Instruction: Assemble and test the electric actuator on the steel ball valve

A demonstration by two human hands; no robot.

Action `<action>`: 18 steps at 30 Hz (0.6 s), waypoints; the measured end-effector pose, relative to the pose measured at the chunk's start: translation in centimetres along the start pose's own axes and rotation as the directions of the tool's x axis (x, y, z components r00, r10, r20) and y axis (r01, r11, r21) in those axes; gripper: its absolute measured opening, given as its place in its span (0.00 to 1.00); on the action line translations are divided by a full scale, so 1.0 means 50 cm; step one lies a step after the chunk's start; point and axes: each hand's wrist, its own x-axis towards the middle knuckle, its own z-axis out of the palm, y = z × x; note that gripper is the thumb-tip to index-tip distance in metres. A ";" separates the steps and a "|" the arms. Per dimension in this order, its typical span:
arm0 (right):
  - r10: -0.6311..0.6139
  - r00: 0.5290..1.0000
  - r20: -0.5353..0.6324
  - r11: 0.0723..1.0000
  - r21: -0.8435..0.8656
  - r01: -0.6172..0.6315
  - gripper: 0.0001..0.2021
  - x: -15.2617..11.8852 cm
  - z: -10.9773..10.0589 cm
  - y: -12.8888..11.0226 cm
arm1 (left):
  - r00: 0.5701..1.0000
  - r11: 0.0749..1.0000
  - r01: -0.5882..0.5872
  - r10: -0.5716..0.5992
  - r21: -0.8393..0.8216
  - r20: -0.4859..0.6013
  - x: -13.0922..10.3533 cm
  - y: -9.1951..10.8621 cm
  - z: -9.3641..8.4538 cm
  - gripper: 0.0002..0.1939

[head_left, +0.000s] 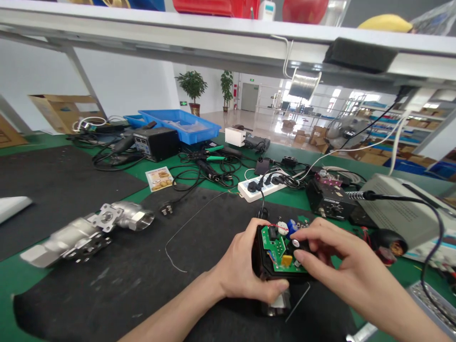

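Observation:
My left hand (249, 266) is wrapped round the left side of a black housing (261, 271), thumb along its front edge. A green circuit board (272, 251) sits in the open top, carrying a blue capacitor (292, 227), a yellow component (286, 260) and a white round part (282, 228). Over the board's right side, the thumb and forefinger of my right hand (324, 251) close around a small round component (296, 243) with a pale top. Its lower part is hidden. Beneath the housing shows a metal valve body (276, 306), with a thin hex key (298, 301) beside it.
On the black mat (135, 294), steel ball valves (92, 228) lie at left. Beyond are a white power strip (263, 185), tangled cables, green-handled pliers (215, 153) and a blue bin (181, 124). A soldering station (329, 199) stands at right; a shelf (228, 35) spans overhead.

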 end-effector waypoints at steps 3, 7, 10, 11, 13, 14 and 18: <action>0.036 0.999 0.007 0.999 0.037 -0.036 0.07 0.001 0.005 0.008 | 1.000 1.000 0.002 -0.002 0.014 0.001 0.002 -0.003 0.000 0.41; 0.010 1.000 -0.013 0.999 0.039 -0.010 0.08 -0.007 0.006 0.015 | 1.000 1.000 0.014 -0.014 0.023 -0.009 0.003 -0.003 0.002 0.42; -0.030 0.999 -0.039 0.999 0.018 0.031 0.08 -0.009 0.008 0.017 | 1.000 1.000 0.010 -0.010 0.025 -0.010 0.003 -0.002 0.003 0.41; -0.043 0.998 -0.041 0.999 0.008 0.043 0.08 -0.008 0.008 0.017 | 1.000 1.000 0.008 -0.008 0.023 -0.008 0.003 -0.002 0.003 0.41; -0.060 0.997 -0.041 0.998 -0.004 0.060 0.07 -0.007 0.009 0.016 | 1.000 1.000 0.005 -0.005 0.016 -0.002 0.003 -0.001 0.002 0.41; -0.063 0.997 -0.046 0.998 -0.005 0.063 0.07 -0.006 0.010 0.015 | 1.000 1.000 0.006 -0.006 0.015 0.000 0.003 -0.001 0.002 0.41; -0.055 0.997 -0.047 0.998 0.001 0.055 0.06 -0.007 0.012 0.016 | 1.000 1.000 -0.014 0.014 0.019 -0.006 0.005 -0.001 0.003 0.41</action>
